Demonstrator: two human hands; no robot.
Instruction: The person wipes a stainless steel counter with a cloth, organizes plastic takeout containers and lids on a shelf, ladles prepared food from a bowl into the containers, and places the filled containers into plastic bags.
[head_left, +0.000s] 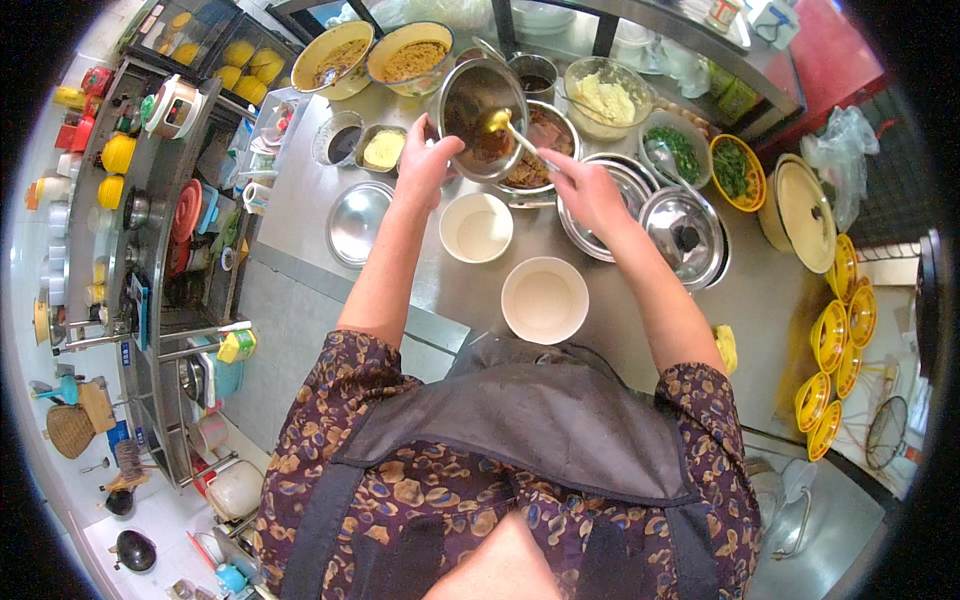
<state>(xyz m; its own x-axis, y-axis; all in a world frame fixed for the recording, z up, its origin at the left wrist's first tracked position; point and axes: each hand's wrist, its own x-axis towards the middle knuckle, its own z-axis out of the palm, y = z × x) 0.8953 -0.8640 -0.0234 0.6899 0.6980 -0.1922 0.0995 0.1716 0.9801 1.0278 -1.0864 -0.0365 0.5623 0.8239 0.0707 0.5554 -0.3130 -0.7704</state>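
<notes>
My left hand (425, 166) grips the rim and side of a deep stainless-steel pot (459, 101), tilted so that its inside faces me. Dark reddish-brown liquid or sauce lies low in it. In my right hand (591, 191) is the handle of a metal spoon (527, 142), whose yellow-looking bowl end is inside the pot. Below the pot stands a white paper bowl (475, 229), and nearer my body is a second white bowl (545, 301). A basin of brown, chunky food (551, 131) sits just behind the spoon, partly covered by the pot.
Behind are enamel basins (411, 61), a glass bowl of pale mash (609, 97) and chopped greens (671, 154). Metal lids (684, 236) lie to the right, beside several yellow bowls (829, 337). A round metal lid (361, 223) and a cup of dark liquid (341, 142) are left.
</notes>
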